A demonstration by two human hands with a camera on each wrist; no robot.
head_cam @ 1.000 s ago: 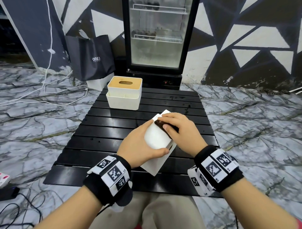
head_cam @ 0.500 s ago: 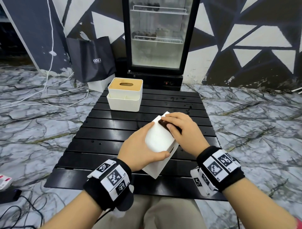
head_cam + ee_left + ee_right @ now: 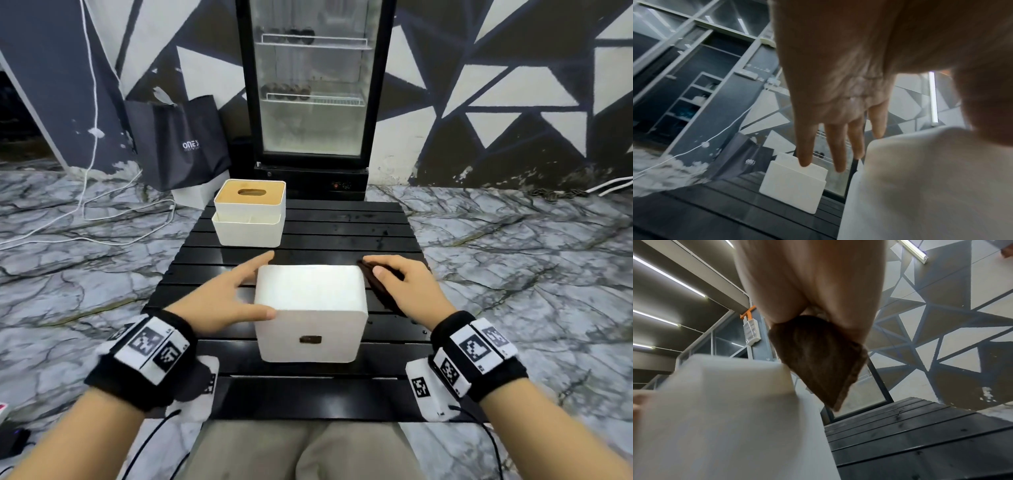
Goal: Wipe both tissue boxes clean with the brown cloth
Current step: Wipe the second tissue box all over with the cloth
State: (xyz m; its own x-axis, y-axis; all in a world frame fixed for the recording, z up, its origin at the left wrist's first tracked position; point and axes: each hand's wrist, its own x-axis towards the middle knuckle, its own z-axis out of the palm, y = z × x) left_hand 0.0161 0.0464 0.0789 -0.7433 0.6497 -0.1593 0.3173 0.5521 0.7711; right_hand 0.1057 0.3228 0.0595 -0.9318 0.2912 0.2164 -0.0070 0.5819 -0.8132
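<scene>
A plain white tissue box (image 3: 310,310) (image 3: 931,186) (image 3: 719,415) stands square on the black slatted table (image 3: 342,226), a small dark mark on its near face. My left hand (image 3: 233,291) (image 3: 838,126) lies against its left side, fingers straight and thumb at the near top corner. The right hand (image 3: 404,287) grips the brown cloth (image 3: 378,286) (image 3: 818,360) against the box's right side. A second white tissue box (image 3: 249,214) (image 3: 795,183) with a wooden slotted lid stands at the table's far left.
A glass-door fridge (image 3: 311,96) rises just behind the table. A dark paper bag (image 3: 178,140) leans to its left on the marble floor, and white cables (image 3: 85,192) trail there. My knees (image 3: 301,452) sit under the table's near edge.
The near box, held tilted up off the table before, now stands flat and square. The left hand moved from gripping its top to its left side; the right hand slid with the cloth to the right side.
</scene>
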